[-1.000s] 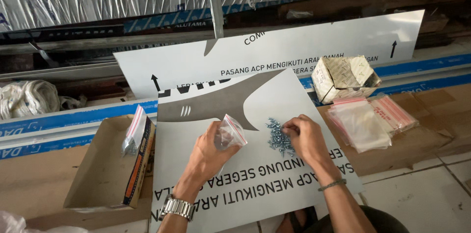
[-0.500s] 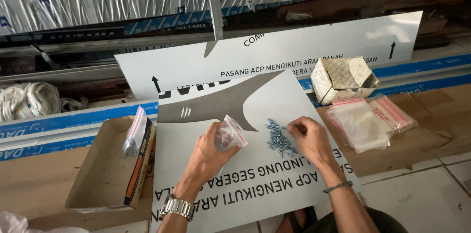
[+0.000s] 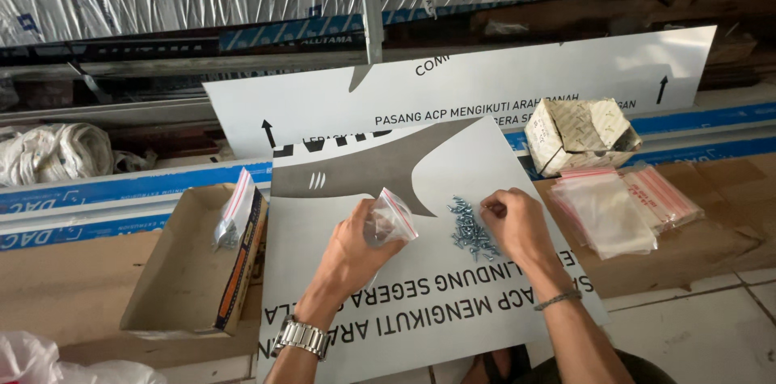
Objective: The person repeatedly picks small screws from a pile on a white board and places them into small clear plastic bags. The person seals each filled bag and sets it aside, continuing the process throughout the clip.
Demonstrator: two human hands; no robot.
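A small clear plastic zip bag with a red seal strip (image 3: 388, 221) is held tilted above the middle of the white printed panel (image 3: 453, 303), mouth up and to the right. Just right of it, a loose heap of small silvery metal screws (image 3: 471, 230) lies on the panel.

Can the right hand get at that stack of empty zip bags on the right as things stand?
Probably yes. The right hand rests at the screw pile, and the zip bags lie flat just beyond the white panel edge with nothing between them. The small carton sits behind, out of the path.
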